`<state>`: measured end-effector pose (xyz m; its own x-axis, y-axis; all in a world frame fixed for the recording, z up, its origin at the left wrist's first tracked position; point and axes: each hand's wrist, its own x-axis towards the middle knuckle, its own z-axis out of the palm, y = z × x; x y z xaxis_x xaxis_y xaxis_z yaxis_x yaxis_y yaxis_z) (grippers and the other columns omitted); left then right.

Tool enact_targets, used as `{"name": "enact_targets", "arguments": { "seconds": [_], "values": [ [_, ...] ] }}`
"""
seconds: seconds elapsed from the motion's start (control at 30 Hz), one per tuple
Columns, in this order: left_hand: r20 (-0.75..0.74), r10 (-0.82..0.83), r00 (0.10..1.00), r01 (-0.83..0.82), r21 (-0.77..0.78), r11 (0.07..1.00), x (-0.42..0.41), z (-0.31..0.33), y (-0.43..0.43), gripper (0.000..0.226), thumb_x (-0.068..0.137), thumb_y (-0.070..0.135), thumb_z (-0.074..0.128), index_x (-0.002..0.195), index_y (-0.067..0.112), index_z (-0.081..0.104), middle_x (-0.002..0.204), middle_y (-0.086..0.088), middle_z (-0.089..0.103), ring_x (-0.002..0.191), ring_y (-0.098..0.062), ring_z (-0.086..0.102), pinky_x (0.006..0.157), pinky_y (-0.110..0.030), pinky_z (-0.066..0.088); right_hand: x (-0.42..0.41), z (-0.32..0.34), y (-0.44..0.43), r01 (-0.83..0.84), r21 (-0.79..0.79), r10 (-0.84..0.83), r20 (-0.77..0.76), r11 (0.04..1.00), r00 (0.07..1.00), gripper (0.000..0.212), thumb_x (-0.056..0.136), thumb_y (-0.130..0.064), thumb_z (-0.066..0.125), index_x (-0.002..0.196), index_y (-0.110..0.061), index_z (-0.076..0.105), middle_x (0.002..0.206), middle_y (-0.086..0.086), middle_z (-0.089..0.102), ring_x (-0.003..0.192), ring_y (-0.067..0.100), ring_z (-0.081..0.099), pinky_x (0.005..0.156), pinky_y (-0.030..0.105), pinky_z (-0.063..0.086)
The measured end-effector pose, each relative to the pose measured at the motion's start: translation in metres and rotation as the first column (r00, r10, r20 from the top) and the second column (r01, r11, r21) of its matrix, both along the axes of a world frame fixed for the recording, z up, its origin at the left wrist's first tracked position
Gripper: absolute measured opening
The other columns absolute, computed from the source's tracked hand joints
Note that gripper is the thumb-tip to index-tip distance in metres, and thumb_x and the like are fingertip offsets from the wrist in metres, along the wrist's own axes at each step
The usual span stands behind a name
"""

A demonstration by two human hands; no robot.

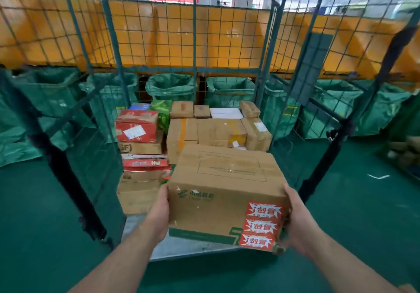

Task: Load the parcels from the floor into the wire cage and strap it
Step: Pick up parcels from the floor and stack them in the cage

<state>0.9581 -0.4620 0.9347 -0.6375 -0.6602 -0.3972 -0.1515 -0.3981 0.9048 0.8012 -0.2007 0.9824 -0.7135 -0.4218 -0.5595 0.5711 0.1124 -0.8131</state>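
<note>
The left hand lies flat against the left end of a cardboard box, palm pressing inward, its fingertips out of sight past the edge. The right hand takes the opposite end, thumb up near the top edge and fingers hooked round the lower corner beside the red stickers. Between them the box is carried clear of the ground, with its long side running from 9 o'clock to 3 o'clock and its top tilted a little away from the person.

It hangs at the open front of the wire cage, just over the near lip of the metal cage floor. Straight ahead at 12 o'clock a back row of brown parcels is stacked against the rear mesh. At 10 o'clock a taller pile runs along the left wall, topped by a red carton. The bare floor patch lies from 12 to 1 o'clock, in front of the back row and right of the pile, so the move looks like a straight push forward and down. Both hands sit about level, the left one nearer the pile and likely the first to run out of room.

Dark webbing runs down the front post at 9 o'clock, probably the strap, not yet across the opening. Beyond the mesh stand green sacks under an orange chute wall
</note>
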Motion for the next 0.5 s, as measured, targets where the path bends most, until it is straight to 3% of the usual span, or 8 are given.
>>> {"name": "enact_targets", "arguments": {
  "seconds": [0.07,0.2,0.33,0.5],
  "values": [
    [-0.001,-0.034,0.999,0.034,0.040,0.999,-0.039,0.000,-0.013,0.049,0.109,0.054,0.022,0.120,0.039,0.067,0.114,0.002,0.075,0.110,-0.019,0.066,0.090,-0.045,0.054,-0.032,-0.001,-0.012,-0.020,-0.017,0.020,0.010,1.000,1.000,0.063,0.091,-0.071,0.052,0.123,-0.018,0.060,0.102,0.016,0.078,0.084,0.033,0.078,0.075,0.048,0.057],
    [-0.010,-0.102,0.995,0.103,0.086,0.991,-0.107,-0.002,-0.038,0.045,0.100,0.071,0.029,0.120,0.051,0.065,0.109,0.016,0.075,0.110,-0.008,0.062,0.097,-0.044,0.049,-0.094,-0.014,-0.031,0.065,-0.045,-0.066,-0.027,0.997,0.997,0.058,0.089,-0.068,0.058,0.126,-0.023,0.060,0.108,0.015,0.077,0.103,0.038,0.073,0.093,0.067,0.053],
    [-0.007,-0.147,0.989,0.147,0.119,0.982,-0.169,-0.012,-0.067,0.062,0.081,0.084,0.047,0.132,0.051,0.059,0.125,0.015,0.071,0.122,-0.011,0.059,0.109,-0.049,0.044,-0.159,-0.032,-0.058,0.087,-0.051,-0.089,-0.036,0.995,0.995,0.049,0.091,-0.066,0.057,0.123,-0.028,0.062,0.115,0.013,0.074,0.113,0.035,0.067,0.099,0.065,0.049],
    [0.045,-0.065,0.997,0.058,0.131,0.990,-0.248,-0.020,-0.092,0.050,0.084,0.077,0.056,0.124,0.048,0.063,0.118,0.013,0.074,0.117,-0.015,0.063,0.108,-0.051,0.046,-0.258,-0.059,-0.100,0.089,-0.091,-0.088,0.015,0.992,0.996,0.041,0.095,-0.061,0.056,0.120,-0.029,0.064,0.110,0.008,0.077,0.111,0.032,0.068,0.098,0.061,0.050]
  ]
}}
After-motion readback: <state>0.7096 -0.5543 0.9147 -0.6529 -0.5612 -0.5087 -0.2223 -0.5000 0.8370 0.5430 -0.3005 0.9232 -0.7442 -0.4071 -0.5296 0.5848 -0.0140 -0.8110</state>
